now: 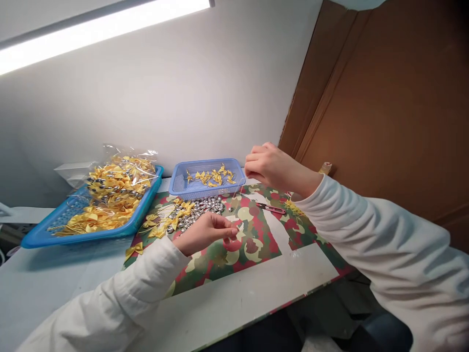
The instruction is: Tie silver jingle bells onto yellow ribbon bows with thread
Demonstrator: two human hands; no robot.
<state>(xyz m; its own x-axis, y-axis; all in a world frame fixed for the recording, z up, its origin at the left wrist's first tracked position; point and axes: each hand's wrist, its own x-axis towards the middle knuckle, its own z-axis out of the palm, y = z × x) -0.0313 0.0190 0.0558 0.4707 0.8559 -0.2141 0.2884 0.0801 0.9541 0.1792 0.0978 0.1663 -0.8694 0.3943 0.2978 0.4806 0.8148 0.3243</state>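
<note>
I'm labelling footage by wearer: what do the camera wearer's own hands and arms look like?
Both the left hand and the right hand are bare, with no glove or watch visible. The long white fabric left sleeve and matching right sleeve look loose and creased, without visible markings.

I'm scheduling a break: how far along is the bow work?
Apparently partway. Yellow bows in the small basket look done. In hand: a thin thread hangs by the raised right hand; whatever the left hand pinches is too small to tell. Seemingly left: silver beads and loose bows on the patterned sheet.
</note>
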